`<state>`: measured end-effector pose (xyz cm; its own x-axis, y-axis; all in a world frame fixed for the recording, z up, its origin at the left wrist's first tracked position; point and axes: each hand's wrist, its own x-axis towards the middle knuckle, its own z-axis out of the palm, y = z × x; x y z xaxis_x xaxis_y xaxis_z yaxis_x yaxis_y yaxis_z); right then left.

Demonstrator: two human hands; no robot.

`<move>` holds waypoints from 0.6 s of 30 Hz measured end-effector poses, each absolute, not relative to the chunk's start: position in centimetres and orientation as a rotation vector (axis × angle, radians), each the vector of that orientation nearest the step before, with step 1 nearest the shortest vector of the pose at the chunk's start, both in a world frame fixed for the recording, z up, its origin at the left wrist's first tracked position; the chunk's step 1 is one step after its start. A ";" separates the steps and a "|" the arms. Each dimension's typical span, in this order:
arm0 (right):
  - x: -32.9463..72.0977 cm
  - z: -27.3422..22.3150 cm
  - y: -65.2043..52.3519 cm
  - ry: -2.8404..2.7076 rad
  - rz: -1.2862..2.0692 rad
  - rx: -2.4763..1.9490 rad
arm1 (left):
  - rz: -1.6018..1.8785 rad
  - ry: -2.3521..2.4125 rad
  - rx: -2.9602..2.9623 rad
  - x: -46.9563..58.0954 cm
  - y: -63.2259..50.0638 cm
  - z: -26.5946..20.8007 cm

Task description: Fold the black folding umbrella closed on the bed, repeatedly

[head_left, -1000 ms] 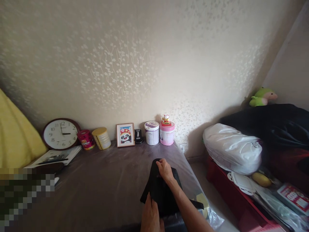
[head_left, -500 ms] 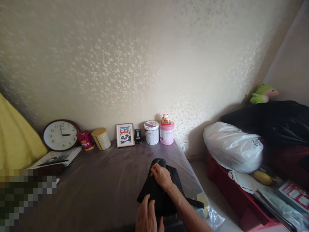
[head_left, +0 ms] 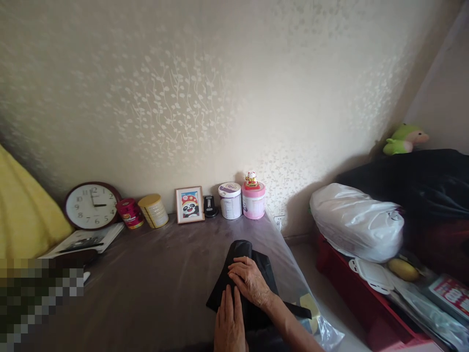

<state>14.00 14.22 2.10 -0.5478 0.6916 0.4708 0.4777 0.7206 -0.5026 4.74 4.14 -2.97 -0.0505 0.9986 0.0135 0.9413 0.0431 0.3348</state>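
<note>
A folded black fabric item (head_left: 238,249) lies near the front right of the table, a strap-like end (head_left: 298,311) sticking out to its right; its exact kind I cannot tell. My left hand (head_left: 230,315) rests flat on its near part, fingers stretched out and together. Just above and to the right, my right hand (head_left: 251,281) presses on the cloth with its fingers laid across it, slightly bent. The fingertips of both hands are close together. My hands and forearm cover part of the fabric.
Along the wall, on the covered table (head_left: 154,274), stand a clock (head_left: 91,205), a magenta can (head_left: 130,213), a yellow can (head_left: 154,211), a panda picture frame (head_left: 189,205), and two tubs, one pink (head_left: 253,203). A red box (head_left: 351,293) with a white bag (head_left: 357,222) stands right.
My right hand has gone from a pinch to fingers laid on the fabric, slightly lower. My left hand has moved up and right, and now lies flat on the cloth.
</note>
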 end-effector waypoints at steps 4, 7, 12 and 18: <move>13.7 0.9 16.6 -2.247 0.412 -0.926 | 0.219 2.159 1.994 5.1 4.2 -2.2; 13.2 0.6 19.2 -2.213 0.390 -0.988 | 0.089 2.218 1.995 5.5 4.1 -1.2; 13.3 1.1 21.0 -2.059 0.265 -1.145 | 0.041 2.254 1.922 5.7 3.9 0.3; 14.3 0.9 17.4 -1.973 0.228 -0.964 | 0.130 2.178 1.846 5.3 3.9 0.9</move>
<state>14.30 17.37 0.93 -0.2909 0.7053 0.6464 0.5394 0.6789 -0.4980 5.27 3.92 0.89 -0.1420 0.9776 -0.1555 0.9520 0.1779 0.2490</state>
